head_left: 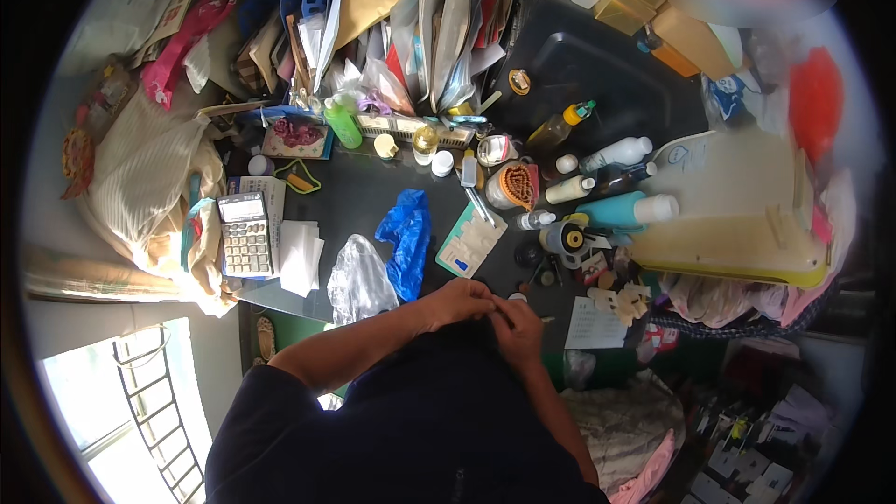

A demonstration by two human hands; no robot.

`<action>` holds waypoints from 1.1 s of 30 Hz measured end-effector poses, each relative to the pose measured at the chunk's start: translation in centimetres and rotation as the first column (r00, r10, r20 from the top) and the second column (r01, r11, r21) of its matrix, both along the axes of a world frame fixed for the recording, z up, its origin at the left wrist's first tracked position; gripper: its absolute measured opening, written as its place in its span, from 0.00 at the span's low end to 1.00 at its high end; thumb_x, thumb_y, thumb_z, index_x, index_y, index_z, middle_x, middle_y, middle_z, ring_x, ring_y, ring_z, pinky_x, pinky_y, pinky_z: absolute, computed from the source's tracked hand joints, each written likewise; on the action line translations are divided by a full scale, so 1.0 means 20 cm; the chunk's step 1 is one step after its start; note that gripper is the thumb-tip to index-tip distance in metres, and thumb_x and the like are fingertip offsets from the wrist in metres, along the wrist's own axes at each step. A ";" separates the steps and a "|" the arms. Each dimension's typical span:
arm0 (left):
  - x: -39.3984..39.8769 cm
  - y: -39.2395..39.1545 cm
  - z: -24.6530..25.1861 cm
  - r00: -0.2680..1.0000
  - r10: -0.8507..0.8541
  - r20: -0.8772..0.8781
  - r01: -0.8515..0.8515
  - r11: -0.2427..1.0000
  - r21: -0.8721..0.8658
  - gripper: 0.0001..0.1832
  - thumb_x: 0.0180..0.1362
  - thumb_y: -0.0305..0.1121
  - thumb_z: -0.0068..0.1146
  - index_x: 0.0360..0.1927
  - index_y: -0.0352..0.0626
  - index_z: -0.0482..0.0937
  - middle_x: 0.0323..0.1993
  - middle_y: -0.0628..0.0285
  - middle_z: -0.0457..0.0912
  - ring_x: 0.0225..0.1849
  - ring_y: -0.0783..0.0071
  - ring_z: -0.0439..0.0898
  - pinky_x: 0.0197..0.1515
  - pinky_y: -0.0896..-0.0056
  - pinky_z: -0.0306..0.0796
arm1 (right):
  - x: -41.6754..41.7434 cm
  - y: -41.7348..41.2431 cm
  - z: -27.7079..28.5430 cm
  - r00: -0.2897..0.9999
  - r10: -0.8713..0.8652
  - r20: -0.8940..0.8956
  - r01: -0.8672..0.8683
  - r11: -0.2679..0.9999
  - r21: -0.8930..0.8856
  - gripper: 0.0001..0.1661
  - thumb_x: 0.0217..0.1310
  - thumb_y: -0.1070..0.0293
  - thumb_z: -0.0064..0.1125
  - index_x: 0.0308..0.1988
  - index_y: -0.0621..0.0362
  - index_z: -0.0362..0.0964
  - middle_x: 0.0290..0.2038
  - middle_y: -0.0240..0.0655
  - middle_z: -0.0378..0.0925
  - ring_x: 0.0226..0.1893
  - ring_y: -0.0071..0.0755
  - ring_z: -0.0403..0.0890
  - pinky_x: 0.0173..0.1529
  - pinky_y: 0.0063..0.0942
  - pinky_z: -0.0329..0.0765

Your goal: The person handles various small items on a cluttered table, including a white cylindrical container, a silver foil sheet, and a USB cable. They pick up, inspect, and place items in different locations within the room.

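Note:
Close to my chest, at the near edge of the dark tabletop (pixel 350 203), my left hand (pixel 458 302) and my right hand (pixel 516 327) meet at the fingertips. The fingers of both are bent together; whether something small is pinched between them cannot be made out. Just beyond them lies a teal-edged card with pale pieces (pixel 472 241) and a small blue item on it. A blue plastic bag (pixel 409 241) and a clear plastic bag (pixel 360 280) lie crumpled beyond my left forearm.
At the left are a calculator (pixel 246 234) and folded white paper (pixel 301 257). Bottles, including a green one (pixel 343 124) and a turquoise one (pixel 616 209), stand along the back and right. A handwritten sheet (pixel 595 324) and a large plastic bin (pixel 735 203) are at the right.

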State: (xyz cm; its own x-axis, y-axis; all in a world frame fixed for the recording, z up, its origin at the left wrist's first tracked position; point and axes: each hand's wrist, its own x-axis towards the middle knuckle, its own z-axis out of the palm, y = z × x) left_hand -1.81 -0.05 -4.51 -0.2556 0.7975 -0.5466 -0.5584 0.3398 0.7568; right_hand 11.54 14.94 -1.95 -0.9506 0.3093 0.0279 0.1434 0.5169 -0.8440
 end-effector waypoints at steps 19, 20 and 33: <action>0.04 -0.01 -0.14 0.982 0.077 0.172 -0.072 0.997 -0.040 0.15 0.72 0.40 0.58 0.54 0.41 0.78 0.43 0.62 0.84 0.42 0.76 0.82 0.46 0.75 0.78 | 0.06 0.02 -0.11 0.904 -0.218 0.369 0.380 0.803 -0.458 0.14 0.74 0.71 0.59 0.53 0.64 0.81 0.37 0.34 0.85 0.30 0.20 0.81 0.34 0.21 0.77; 0.04 -0.01 -0.15 0.974 0.082 0.211 -0.072 0.996 -0.054 0.16 0.73 0.42 0.57 0.55 0.41 0.78 0.45 0.61 0.84 0.44 0.75 0.83 0.49 0.74 0.79 | 0.05 0.01 -0.09 0.919 -0.191 0.346 0.334 0.844 -0.421 0.14 0.74 0.71 0.59 0.53 0.64 0.81 0.37 0.33 0.85 0.30 0.20 0.81 0.35 0.21 0.77; 0.07 -0.06 -0.13 0.910 0.125 0.395 -0.161 0.985 0.060 0.19 0.75 0.42 0.52 0.58 0.39 0.78 0.53 0.55 0.81 0.54 0.69 0.82 0.58 0.65 0.79 | -0.02 -0.03 0.05 0.983 0.059 0.172 -0.068 0.997 0.045 0.13 0.68 0.70 0.62 0.50 0.61 0.82 0.44 0.46 0.86 0.44 0.48 0.88 0.49 0.36 0.82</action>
State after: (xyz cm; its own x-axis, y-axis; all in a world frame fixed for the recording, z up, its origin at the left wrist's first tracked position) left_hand -0.32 -1.32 -7.13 -0.1523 0.8183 -0.5542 -0.8520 0.1754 0.4932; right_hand 11.20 14.26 -0.99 -0.9604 0.2502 -0.1222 0.2484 0.5712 -0.7823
